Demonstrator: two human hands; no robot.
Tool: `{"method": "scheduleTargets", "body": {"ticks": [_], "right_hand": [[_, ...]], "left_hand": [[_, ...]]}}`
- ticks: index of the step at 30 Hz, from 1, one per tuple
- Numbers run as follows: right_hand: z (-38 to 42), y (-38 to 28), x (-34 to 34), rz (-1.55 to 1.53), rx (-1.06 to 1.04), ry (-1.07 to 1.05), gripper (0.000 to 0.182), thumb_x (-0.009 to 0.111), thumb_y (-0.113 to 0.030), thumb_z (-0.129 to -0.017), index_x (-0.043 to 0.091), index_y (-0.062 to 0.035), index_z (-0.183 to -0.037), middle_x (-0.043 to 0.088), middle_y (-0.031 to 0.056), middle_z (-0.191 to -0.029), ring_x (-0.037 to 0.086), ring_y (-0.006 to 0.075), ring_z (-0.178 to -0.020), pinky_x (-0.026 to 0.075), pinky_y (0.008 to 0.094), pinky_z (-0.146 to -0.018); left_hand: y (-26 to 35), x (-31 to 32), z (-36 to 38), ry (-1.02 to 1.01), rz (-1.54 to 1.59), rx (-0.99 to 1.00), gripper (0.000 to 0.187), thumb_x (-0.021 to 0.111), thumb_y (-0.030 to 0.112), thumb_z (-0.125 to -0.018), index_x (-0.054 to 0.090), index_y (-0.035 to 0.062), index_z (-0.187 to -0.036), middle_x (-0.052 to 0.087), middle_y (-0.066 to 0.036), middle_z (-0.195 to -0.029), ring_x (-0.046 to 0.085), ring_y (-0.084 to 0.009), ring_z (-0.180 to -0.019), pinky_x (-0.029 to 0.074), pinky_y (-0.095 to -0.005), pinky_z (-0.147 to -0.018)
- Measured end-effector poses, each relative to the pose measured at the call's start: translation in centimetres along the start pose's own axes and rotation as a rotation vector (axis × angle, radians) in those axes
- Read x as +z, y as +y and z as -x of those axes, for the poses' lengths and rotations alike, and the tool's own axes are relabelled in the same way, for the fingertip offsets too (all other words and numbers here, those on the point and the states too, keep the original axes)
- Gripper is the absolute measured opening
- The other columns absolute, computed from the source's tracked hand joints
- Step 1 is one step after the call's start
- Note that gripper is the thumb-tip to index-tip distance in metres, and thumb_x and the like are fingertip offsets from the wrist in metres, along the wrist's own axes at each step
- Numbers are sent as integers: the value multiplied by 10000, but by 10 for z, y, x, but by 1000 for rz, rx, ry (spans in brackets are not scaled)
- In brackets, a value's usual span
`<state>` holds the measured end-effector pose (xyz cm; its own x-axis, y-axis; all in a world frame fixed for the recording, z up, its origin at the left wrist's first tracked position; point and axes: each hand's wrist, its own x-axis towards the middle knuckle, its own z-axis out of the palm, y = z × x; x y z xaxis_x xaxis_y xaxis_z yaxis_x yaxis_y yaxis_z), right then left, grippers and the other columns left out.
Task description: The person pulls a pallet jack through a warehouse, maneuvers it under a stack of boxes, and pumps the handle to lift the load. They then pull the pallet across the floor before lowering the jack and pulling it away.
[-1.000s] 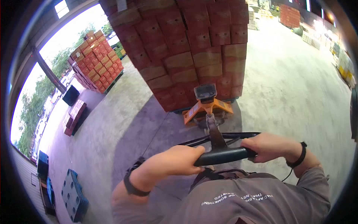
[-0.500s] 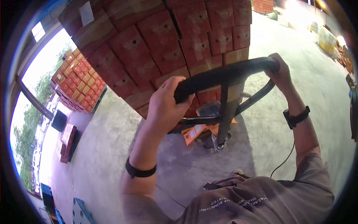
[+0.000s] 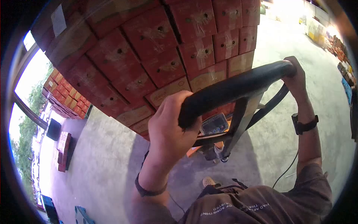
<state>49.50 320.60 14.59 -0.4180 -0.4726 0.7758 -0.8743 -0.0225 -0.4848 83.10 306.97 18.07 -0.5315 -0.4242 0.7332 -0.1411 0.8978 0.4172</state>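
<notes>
A thick black handle point(image 3: 238, 80) of a pallet jack crosses the middle of the view. My left hand point(image 3: 171, 127) is wrapped round its left end, and a dark band circles that wrist. At the handle's upper right end, my right hand point(image 3: 296, 76) is closed round the grip, with a black watch on the wrist. Below the handle, part of the jack's orange body point(image 3: 194, 150) shows near the floor. Just beyond stands a tall stack of red and tan cartons point(image 3: 149, 56), close to the handle.
Another carton stack point(image 3: 67, 95) stands at the left, near a low reddish stack point(image 3: 63, 151) and a dark box point(image 3: 53, 129). A blue pallet part point(image 3: 84, 215) lies at the lower left. Goods point(image 3: 317, 31) line the upper right wall. A thin cable point(image 3: 287, 170) hangs at the right.
The handle and both hands appear lower and nearer, with the left hand larger in view. The big carton stack fills more of the upper left. A shoe now shows below the jack.
</notes>
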Motion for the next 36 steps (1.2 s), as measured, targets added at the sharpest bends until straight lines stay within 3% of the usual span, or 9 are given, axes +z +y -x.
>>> {"method": "scheduleTargets", "body": {"ticks": [10,13,16,18,20,28,32,34,36], "right_hand": [[-19,138,17,-76,152,-41,267,616,-158,-866,580,-90,-1122,483,-53,-728,422,52,-602,365,202,-530],[-15,85,7,256,157,33,311,643,-282,-858,589,-128,-1122,520,-15,-751,451,80,-637,406,229,-580],[-46,-50,11,87,611,144,300,703,-202,-804,562,-3,-980,567,89,-682,514,139,-566,453,261,-550],[-39,-65,12,61,524,161,297,724,-158,-783,553,41,-923,581,114,-652,530,153,-535,466,270,-534],[-16,-34,0,115,24,132,275,727,-122,-776,552,46,-903,578,95,-637,520,141,-518,459,266,-524],[-4,-82,-6,337,-48,174,184,663,-104,-820,574,54,-849,550,81,-600,486,142,-479,407,274,-467],[0,-86,-14,167,-222,182,186,668,-104,-817,572,53,-837,542,66,-597,487,141,-482,410,282,-462],[-3,-61,-22,128,150,200,188,674,-101,-813,567,50,-845,541,62,-594,484,139,-477,415,284,-462],[2,-78,-24,299,-162,208,195,689,-77,-793,563,48,-875,556,75,-610,497,141,-478,429,285,-460]], "left_hand": [[-60,20,-49,32,-31,153,367,744,125,-702,574,81,-1025,618,-86,-855,625,-178,-759,483,-283,-668],[-86,17,-72,106,-27,205,379,764,136,-666,575,95,-993,611,-76,-825,638,-212,-744,493,-299,-654],[-113,20,-98,222,-170,308,398,785,159,-628,569,106,-959,601,-74,-802,640,-246,-745,499,-316,-633],[-127,22,-107,249,-182,311,431,791,183,-591,560,115,-949,600,-76,-820,632,-277,-744,501,-347,-610],[-133,22,-112,291,-179,331,417,796,195,-594,564,116,-932,598,-65,-803,627,-266,-726,495,-347,-597],[-102,0,-86,176,-49,85,327,614,140,-786,455,59,-1060,535,-188,-1005,590,-347,-888,482,-432,-721],[-81,-19,-83,220,-117,237,302,607,131,-782,451,54,-1030,544,-189,-907,580,-370,-856,471,-438,-690],[-84,-23,-90,133,-99,305,276,613,136,-779,468,64,-1001,550,-176,-875,582,-362,-856,469,-439,-685],[-84,-17,-97,148,-155,278,253,627,150,-775,486,73,-971,565,-162,-870,593,-349,-850,477,-432,-691]]}}
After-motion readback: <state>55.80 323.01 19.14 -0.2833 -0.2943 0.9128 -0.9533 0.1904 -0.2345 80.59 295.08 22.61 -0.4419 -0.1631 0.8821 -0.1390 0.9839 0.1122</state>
